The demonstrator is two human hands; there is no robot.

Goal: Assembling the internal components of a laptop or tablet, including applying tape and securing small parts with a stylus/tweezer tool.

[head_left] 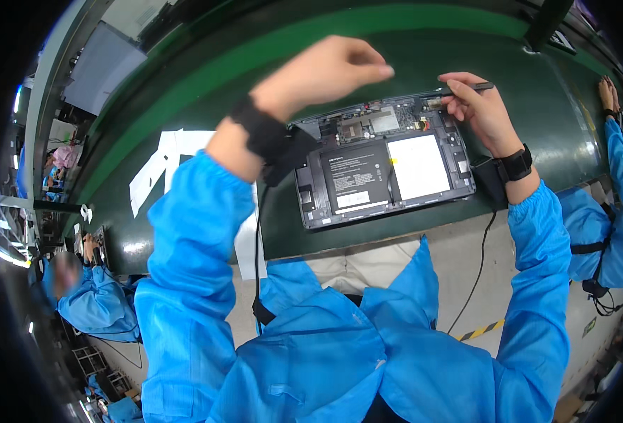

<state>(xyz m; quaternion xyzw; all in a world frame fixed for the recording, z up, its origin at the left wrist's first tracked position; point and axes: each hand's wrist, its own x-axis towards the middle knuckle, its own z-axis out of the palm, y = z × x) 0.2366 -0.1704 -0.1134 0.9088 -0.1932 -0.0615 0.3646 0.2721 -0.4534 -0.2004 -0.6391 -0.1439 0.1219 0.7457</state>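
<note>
An opened flat device like a laptop or tablet base (311, 204) lies on the green bench, its insides facing up. A black battery (357, 175) and a white rectangular panel (419, 168) fill its near part. Along the far side runs a circuit board (368, 124). My left hand (329, 74) hovers beyond the device's far edge, fingers curled toward the thumb; whatever they pinch, if anything, is too small to make out. At the far right corner my right hand (481, 113) grips a slim dark tool (482, 87), its tip over that corner.
White paper sheets (149, 180) lie left of the device on the green bench (283, 236). Black wrist bands with cables hang from both my wrists. One co-worker (100, 299) sits at the left, another (611, 211) at the right. A metal frame (47, 92) stands at the far left.
</note>
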